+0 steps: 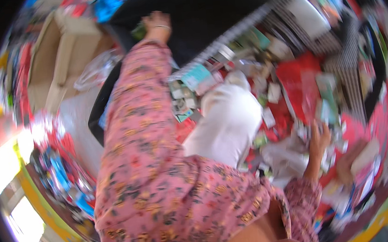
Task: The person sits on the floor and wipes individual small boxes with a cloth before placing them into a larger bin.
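My left arm reaches forward, and my left hand point(156, 24), a thin band at its wrist, is over the large black box point(211, 12). Its fingers look bent, and a small dark green item point(139, 31) shows at the hand's left side, seemingly in its grip; blur hides its kind. Lower right, my right hand point(319, 138) rests with fingers apart on a heap of small packages, beside a pale green packet point(326, 85) and crumpled whitish plastic point(284, 156). A light blue small carton point(197, 77) lies by the black box's near edge.
An open brown cardboard box point(68, 49) stands at the left, with clear plastic point(98, 69) beside it. My white-clothed knee point(226, 118) is amid the goods. A red packet point(299, 85) and a striped box point(346, 78) are at the right. Colourful packages surround me.
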Motion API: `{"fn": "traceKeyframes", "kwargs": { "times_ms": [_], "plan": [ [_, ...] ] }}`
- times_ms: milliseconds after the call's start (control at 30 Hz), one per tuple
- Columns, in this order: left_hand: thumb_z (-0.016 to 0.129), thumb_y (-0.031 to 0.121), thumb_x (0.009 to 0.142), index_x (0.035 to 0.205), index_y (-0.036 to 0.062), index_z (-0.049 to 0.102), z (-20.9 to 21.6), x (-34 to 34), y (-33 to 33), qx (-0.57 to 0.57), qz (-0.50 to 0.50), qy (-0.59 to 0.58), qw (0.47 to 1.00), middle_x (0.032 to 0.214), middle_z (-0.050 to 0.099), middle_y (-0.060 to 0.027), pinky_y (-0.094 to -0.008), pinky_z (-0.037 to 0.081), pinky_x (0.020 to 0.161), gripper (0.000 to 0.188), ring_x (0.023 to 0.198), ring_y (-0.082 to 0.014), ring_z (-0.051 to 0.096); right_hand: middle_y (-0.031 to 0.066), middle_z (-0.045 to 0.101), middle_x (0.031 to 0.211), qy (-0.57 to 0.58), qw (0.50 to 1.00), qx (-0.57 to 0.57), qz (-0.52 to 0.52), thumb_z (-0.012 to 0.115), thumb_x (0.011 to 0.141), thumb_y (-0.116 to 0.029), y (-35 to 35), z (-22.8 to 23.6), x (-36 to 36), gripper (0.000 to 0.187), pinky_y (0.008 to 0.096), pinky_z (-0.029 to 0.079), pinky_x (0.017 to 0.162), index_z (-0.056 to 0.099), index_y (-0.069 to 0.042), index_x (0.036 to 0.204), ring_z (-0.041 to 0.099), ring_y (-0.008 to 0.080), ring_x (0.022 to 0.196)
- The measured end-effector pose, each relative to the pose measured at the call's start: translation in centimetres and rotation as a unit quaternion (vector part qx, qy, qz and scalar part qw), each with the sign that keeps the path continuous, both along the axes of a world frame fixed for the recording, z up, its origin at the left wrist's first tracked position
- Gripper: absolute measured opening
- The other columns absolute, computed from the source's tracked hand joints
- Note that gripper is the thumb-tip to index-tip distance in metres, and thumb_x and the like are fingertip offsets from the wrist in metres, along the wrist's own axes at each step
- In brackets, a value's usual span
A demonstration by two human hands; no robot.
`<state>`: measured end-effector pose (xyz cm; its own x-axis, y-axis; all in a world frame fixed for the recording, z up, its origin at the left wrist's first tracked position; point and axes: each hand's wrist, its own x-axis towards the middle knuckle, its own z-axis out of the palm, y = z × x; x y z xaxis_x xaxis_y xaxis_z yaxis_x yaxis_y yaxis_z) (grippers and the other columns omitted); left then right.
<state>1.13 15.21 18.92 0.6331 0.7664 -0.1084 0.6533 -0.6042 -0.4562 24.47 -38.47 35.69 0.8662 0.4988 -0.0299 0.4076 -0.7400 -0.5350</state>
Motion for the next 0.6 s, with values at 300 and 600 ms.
{"fn": "traceKeyframes", "kwargs": {
  "times_ms": [300, 600],
  "plan": [
    [0.051, 0.031, 0.080, 0.125, 0.0197, 0.040, 18.3, 5.0, -5.8, 0.020, -0.159, -0.248, 0.955, 0.121, 0.049, -0.0081, -0.0603, 0.028, 0.088, 0.048, 0.109, -0.0227, 0.049, 0.0198, 0.060, 0.076, -0.032, 0.998, 0.028, -0.053, 0.055, 0.077, -0.019, -1.3, 1.6, 1.3, 0.020, 0.0363, 0.044, 0.066, 0.062, -0.001, 0.083, 0.058, 0.0345, 0.072],
    [0.049, 0.005, 0.082, 0.104, -0.0012, 0.055, 29.7, 16.3, -31.5, -0.545, -0.239, -0.527, 0.607, 0.088, 0.062, -0.0081, -0.0234, 0.046, 0.070, 0.024, 0.081, -0.0126, 0.058, 0.0192, 0.062, 0.084, 0.114, 0.951, -0.266, 0.108, 0.052, 0.075, -0.026, -1.6, -6.0, -2.9, 0.028, 0.0415, 0.049, 0.070, 0.063, -0.002, 0.082, 0.061, 0.0329, 0.081]
  ]
}}
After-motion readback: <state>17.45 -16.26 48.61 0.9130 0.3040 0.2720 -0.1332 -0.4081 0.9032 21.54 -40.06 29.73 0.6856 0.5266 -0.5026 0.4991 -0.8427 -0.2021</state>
